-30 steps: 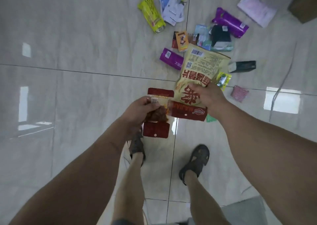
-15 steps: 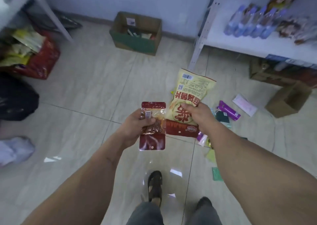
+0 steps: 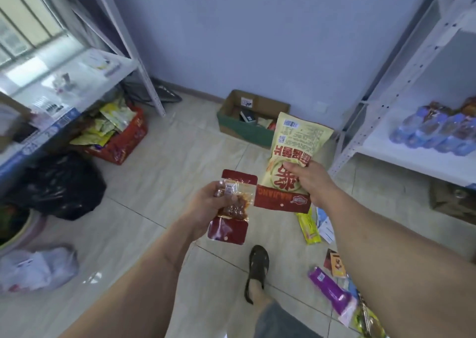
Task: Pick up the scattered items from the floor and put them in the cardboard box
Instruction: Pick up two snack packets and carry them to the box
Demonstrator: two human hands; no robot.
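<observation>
A person stands mid-room with both hands full. The left hand (image 3: 206,203) grips a red snack pouch (image 3: 233,209) with a clear window; the right hand (image 3: 306,180) is closed around a tall yellow snack bag (image 3: 296,142) with a red bottom band. The open cardboard box (image 3: 251,116) sits on the floor at twelve o'clock, against the wall, well apart from both hands (a few items already lie inside). Neither packet has been dropped in yet. More remains at five o'clock: a yellow-green packet (image 3: 307,225), a purple packet (image 3: 329,290) and other small wrappers.
</observation>
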